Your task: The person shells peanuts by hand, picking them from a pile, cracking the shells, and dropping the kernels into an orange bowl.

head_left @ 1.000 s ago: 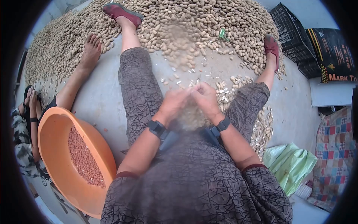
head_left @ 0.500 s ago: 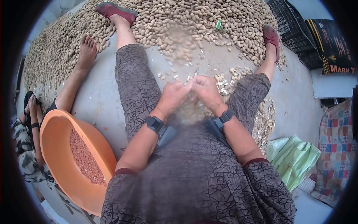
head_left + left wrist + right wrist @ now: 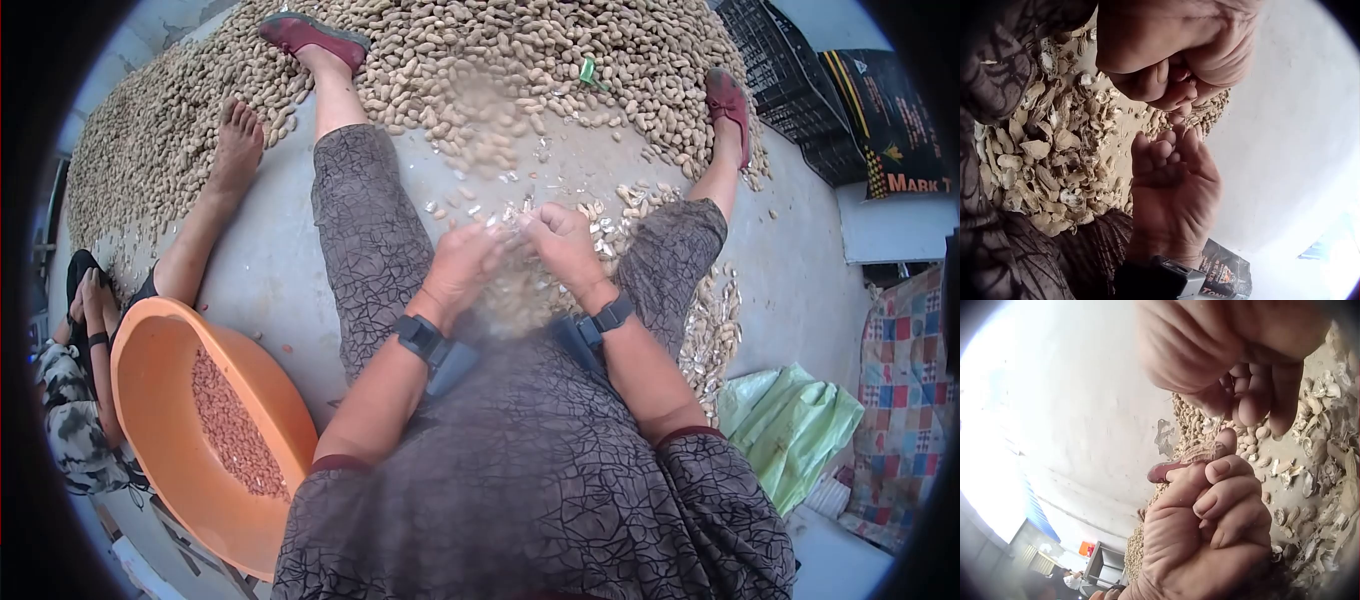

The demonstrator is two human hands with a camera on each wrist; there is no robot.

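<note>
My left hand [image 3: 463, 262] and right hand [image 3: 564, 248] meet close together over the floor between my legs. Seen from the right wrist, the left hand's thumb and forefinger pinch a peanut in its shell [image 3: 1202, 452], its other fingers curled into the palm. Reddish kernels [image 3: 1180, 74] show in the left hand's curled fingers in the left wrist view. The right hand's fingers bend close to the left fingertips; I cannot tell whether they hold anything. Beneath the hands lie broken peanut shells [image 3: 1054, 162].
A large heap of unshelled peanuts [image 3: 440, 60] spreads ahead. At left stands an orange tub [image 3: 140, 400] with shelled red kernels [image 3: 235, 425]; another person's bare foot [image 3: 240, 140] is beyond it. On the right are a black crate [image 3: 790, 90], a printed bag [image 3: 885, 120] and a green sack [image 3: 795, 430].
The hands were pressed together at the fingertips and have now drawn slightly apart. The head view has shifted a little.
</note>
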